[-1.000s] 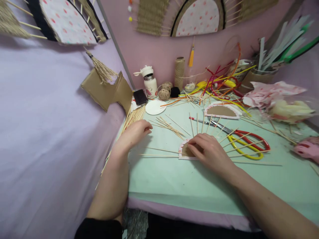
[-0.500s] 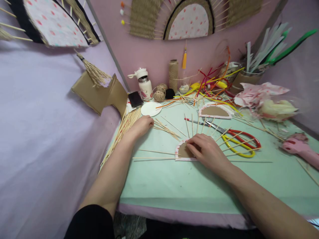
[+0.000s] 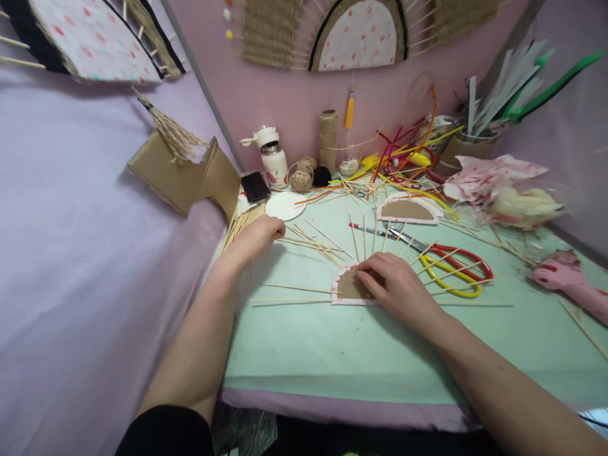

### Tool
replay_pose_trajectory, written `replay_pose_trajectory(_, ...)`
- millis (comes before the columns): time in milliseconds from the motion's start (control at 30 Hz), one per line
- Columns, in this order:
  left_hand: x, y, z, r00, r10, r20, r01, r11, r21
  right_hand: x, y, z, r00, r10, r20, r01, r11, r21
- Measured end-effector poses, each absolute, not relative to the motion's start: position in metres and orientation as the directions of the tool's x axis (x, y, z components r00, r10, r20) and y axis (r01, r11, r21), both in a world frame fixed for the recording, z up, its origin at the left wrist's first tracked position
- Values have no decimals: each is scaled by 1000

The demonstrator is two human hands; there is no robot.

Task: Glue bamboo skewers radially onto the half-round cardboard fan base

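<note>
right hand [image 3: 399,285] pressing cardboard semicircle [image 3: 350,285]

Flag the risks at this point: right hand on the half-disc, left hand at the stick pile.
1. The sticks fanned around the cardboard half-disc look loose; if the right hand shifts, the fan could likely skew.
2. The left hand reaches into the loose stick pile; a sweep may scatter it.
3. The scissors lie under several fan sticks, so lifting them would likely disturb those.
</note>
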State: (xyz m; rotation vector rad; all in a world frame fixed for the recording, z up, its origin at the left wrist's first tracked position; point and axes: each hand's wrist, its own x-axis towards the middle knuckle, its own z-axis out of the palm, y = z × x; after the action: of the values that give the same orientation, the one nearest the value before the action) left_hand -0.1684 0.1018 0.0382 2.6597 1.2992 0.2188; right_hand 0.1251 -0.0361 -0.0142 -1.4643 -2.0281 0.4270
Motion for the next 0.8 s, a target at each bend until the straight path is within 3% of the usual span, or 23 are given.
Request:
replay_pose_trajectory(233,-164,66,41,626,748,-221,771,-550,320,118,-39,-9,-271,928,256,645,372,-667)
replay_pose_trajectory(433,-161,69,25,621,728,-290,777,-524,348,115,-41,-11,-366,904,221,616,414,-670)
replay_pose_trajectory(800,-158,62,29,594,726,-347,804,-518,292,113,-41,-12,-405,896,184,640,422,-642)
